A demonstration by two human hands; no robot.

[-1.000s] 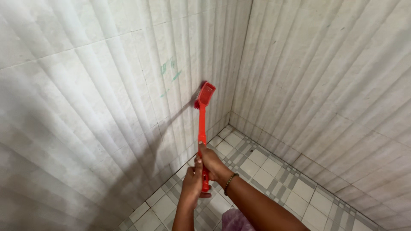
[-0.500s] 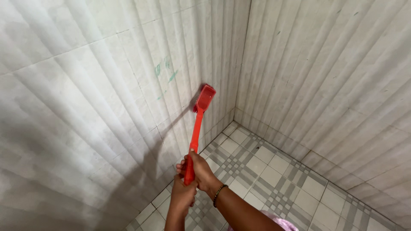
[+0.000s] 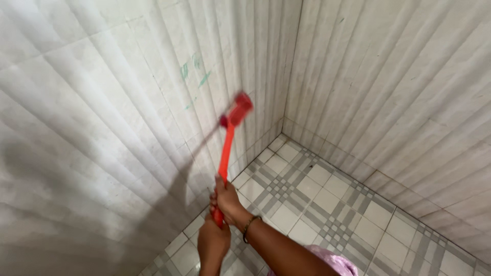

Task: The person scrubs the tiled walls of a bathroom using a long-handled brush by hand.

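Against the left-hand tiled wall (image 3: 102, 128), close to the room's corner, the red head of a long-handled scrubbing brush (image 3: 228, 140) presses on the pale ribbed tiles, just below a few faint green marks (image 3: 194, 74). Both hands are wrapped shut around the lower end of the orange-red handle: the right hand (image 3: 226, 201) sits higher on the shaft, fingers curled fully round it, with a thin bracelet (image 3: 249, 226) at the wrist, and the left hand (image 3: 213, 242) closes just beneath it, covering the handle's tip. No gap shows in either grip. The brush head is blurred, so its bristles cannot be made out, but it appears to meet the wall rather than hang clear of it. From this, the step in hand looks like scrubbing the wall surface, with the stroke working the band of tile beneath the green marks. The handle runs up and slightly rightward from the hands, so the working end lies well above and ahead of the grip, at nearly the full length of the shaft. A next stroke would call for steady pressure into the wall, carried through both wrists, with the head kept flat against the ribbing so it does not skate along the grooves. Below, the checked grey-and-white floor tiles (image 3: 327, 199) run toward the corner, and a bit of pink cloth (image 3: 332, 263) shows by the right forearm.
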